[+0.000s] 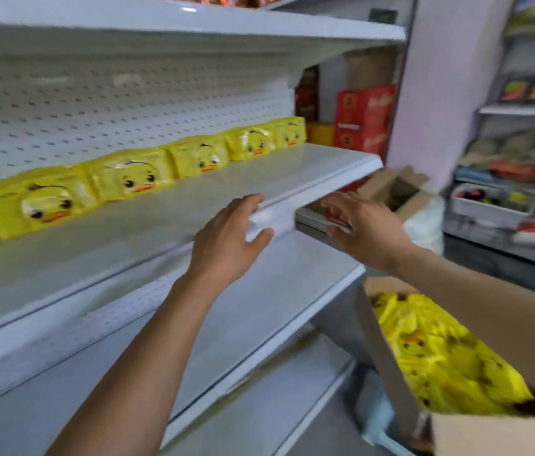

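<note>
White painted steel, stiff and probably heavy, the shelf (193,209) bearing a back row of yellow duck packets (134,179) is pinched at its smooth front lip by the left hand (226,238), thumb underneath, as the right hand (368,225) reaches beneath, fingers spread, empty.

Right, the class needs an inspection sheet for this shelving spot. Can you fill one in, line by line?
Surface: white shelf with a perforated back panel.
Job's things: front edge of the shelf; yellow duck packs in a row along the back.
Clutter: open cardboard box of duck packs, lower right.
Hands: left hand grips the front edge; right hand reaches just below it, fingers spread.
Cables: nothing seen.
Surroundings: red cartons; stocked shelves to the right, blurred.
</note>
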Available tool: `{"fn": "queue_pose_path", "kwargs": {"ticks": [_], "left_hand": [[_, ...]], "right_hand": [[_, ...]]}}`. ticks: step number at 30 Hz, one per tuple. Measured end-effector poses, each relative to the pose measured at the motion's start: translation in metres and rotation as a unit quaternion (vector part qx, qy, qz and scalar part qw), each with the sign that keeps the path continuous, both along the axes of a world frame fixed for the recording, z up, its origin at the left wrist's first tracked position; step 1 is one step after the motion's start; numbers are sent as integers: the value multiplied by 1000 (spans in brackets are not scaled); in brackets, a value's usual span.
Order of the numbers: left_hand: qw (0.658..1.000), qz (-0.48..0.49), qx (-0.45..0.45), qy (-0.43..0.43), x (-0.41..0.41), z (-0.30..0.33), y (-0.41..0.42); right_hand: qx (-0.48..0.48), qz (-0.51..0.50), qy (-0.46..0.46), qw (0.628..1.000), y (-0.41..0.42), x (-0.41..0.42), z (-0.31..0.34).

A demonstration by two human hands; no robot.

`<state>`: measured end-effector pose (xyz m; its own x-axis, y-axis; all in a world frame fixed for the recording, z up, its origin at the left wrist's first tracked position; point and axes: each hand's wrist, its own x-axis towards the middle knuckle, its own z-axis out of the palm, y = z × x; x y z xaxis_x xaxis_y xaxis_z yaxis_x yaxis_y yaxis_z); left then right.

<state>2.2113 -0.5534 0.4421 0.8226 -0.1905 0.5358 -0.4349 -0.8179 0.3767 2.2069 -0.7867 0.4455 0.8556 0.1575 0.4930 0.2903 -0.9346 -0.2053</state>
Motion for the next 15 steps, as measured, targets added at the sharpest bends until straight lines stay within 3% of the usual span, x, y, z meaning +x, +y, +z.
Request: {"fn": "queue_pose_path", "kwargs": {"ticks": [9,15], "left_hand": [[975,-137,55,164,44,-81,-188],[943,-178,75,270,110,-149,-281]], "right_hand": [[49,-160,122,978,-189,-12,-87],[84,-226,206,948,-281,25,-160]]}}
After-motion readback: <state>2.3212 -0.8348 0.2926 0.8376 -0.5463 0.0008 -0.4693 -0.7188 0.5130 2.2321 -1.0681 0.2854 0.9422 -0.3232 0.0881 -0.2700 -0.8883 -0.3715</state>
